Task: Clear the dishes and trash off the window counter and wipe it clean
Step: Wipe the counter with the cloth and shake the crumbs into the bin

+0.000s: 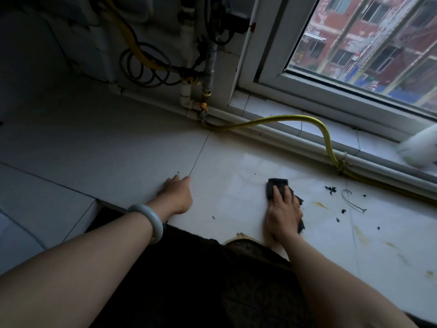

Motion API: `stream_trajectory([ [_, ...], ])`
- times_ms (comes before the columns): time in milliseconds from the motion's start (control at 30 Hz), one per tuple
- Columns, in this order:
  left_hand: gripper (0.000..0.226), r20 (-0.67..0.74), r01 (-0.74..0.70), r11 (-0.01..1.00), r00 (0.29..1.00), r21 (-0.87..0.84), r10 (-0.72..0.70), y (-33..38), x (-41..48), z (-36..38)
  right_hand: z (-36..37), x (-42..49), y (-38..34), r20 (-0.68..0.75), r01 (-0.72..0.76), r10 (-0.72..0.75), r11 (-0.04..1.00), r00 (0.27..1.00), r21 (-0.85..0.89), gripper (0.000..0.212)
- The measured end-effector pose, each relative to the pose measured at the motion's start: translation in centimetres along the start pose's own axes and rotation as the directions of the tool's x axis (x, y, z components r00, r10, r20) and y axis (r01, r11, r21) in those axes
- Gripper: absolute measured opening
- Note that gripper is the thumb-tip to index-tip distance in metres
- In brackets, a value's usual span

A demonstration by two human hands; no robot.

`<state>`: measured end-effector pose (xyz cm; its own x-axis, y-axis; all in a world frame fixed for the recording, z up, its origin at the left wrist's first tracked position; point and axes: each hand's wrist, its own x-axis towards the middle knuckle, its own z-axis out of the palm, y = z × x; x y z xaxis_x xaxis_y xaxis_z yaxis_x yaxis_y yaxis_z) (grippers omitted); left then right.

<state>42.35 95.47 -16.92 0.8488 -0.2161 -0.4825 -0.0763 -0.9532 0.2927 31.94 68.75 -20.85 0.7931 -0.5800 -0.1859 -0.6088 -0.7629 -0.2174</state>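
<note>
The white tiled window counter runs under the window. My right hand presses flat on a dark cloth lying on the counter near its front edge. My left hand rests palm down on the tile to the left, holding nothing, with a pale bangle on its wrist. Right of the cloth lie dark crumbs, a thin bent wire and yellowish stains.
A yellow gas hose arches along the back of the counter by the window sill. Pipes and coiled cables stand at the back left corner. A blurred white object sits on the sill at far right.
</note>
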Motion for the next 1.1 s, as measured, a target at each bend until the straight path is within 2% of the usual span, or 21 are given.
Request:
stream_trajectory([
  [100, 0.046, -0.036, -0.013, 1.0, 0.999, -0.005, 0.013, -0.7, -0.5, -0.4, -1.0, 0.5, -0.3, -0.037, -0.065, 0.067, 0.997, 0.997, 0.044, 0.052],
  [133, 0.045, -0.042, -0.011, 1.0, 0.999, -0.004, 0.011, -1.1, -0.5, -0.4, -1.0, 0.3, -1.2, -0.058, -0.044, 0.048, 0.997, 0.997, 0.06, 0.051],
  [233, 0.047, -0.035, -0.007, 1.0, 0.999, 0.01, 0.008, -1.3, -0.7, -0.1, 0.1, -2.0, -5.9, -0.092, 0.217, -0.211, 0.974, 0.973, 0.062, 0.05],
  [333, 0.047, -0.02, -0.029, 0.999, 0.999, 0.015, 0.029, -0.6, -0.9, 0.5, 2.2, -6.0, -11.5, 0.021, 0.449, -0.45, 0.893, 0.893, 0.036, 0.054],
  [433, 0.037, -0.038, -0.073, 0.997, 0.997, 0.002, 0.073, 0.8, -1.0, 1.0, 3.9, -9.0, -13.3, 0.115, 0.541, -0.538, 0.841, 0.835, -0.001, 0.059],
  [533, 0.048, -0.034, -0.089, 0.996, 0.995, 0.023, 0.09, 2.1, -1.0, 1.2, 4.0, -8.5, -11.2, 0.121, 0.505, -0.498, 0.862, 0.858, -0.033, 0.06],
  [667, 0.059, 0.001, -0.099, 0.994, 0.995, 0.041, 0.099, 3.8, -0.9, 1.6, 2.1, -7.0, -6.0, 0.114, 0.373, -0.368, 0.927, 0.923, -0.034, 0.061],
  [833, 0.06, 0.04, -0.105, 0.994, 0.994, 0.019, 0.105, 7.4, -1.1, 2.8, 0.4, -5.9, 0.3, 0.099, 0.211, -0.209, 0.977, 0.973, -0.011, 0.066],
  [1100, 0.061, 0.102, -0.145, 0.989, 0.984, 0.007, 0.144, 14.8, -1.2, 5.6, -1.8, -3.5, 9.5, 0.049, 0.093, -0.091, 0.995, 0.995, -0.034, 0.062],
])
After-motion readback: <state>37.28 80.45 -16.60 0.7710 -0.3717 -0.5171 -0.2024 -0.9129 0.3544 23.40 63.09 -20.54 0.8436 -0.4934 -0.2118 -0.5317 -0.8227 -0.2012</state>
